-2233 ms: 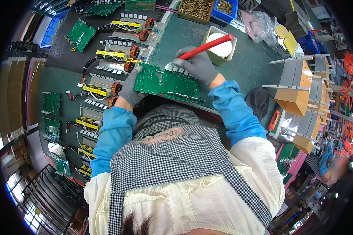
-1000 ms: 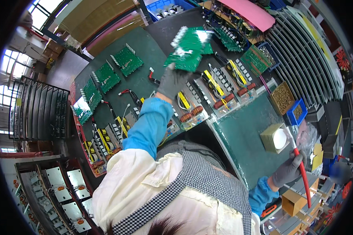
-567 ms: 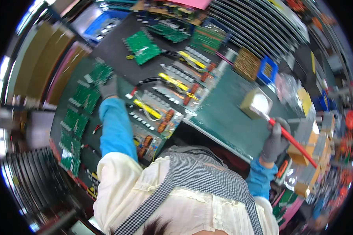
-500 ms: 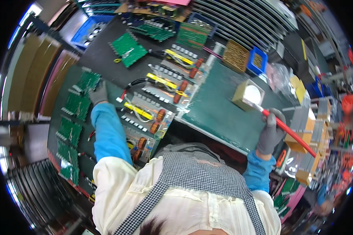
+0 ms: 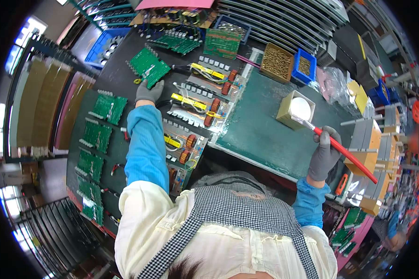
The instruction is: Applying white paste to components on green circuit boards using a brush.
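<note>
Brush with red handle (image 5: 351, 161) is held firmly in your right hand (image 5: 325, 156), its pale bristles just beside the open carton (image 5: 286, 116) with the white round thing (image 5: 300, 109) inside. Your left hand (image 5: 150, 92) is at the near edge of the loose green board (image 5: 149, 69); I cannot tell whether its fingers close on it. A moment ago this hand was at the farthest board of the left row (image 5: 109, 109); now that one lies released, so the handling, I judge, passes to the loose board. Between your hands lie units with yellow parts (image 5: 188, 101); beyond the carton stand a brown box (image 5: 275, 75) and a blue bin (image 5: 306, 82) of small metal pieces.
</note>
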Demonstrator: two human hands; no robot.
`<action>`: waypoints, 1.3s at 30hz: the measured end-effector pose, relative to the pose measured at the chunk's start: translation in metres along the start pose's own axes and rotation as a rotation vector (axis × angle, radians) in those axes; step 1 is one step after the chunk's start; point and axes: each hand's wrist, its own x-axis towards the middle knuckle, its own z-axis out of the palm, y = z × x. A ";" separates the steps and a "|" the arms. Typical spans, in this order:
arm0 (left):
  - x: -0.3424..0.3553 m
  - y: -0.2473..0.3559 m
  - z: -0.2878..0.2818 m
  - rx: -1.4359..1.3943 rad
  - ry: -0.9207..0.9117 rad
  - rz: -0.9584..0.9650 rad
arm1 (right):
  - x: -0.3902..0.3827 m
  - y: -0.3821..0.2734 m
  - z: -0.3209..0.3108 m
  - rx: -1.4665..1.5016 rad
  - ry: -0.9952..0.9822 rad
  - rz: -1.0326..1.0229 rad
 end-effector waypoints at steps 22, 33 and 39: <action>-0.181 -0.067 -0.066 0.343 -0.545 -0.056 | 0.083 0.113 -0.015 -0.809 -0.241 -0.477; -0.231 -0.214 -0.141 0.636 -0.703 -0.409 | 0.066 0.135 -0.022 -1.044 -0.234 -0.855; -0.215 -0.225 -0.165 0.868 -0.608 -0.440 | 0.036 0.099 -0.021 -0.880 -0.149 -0.794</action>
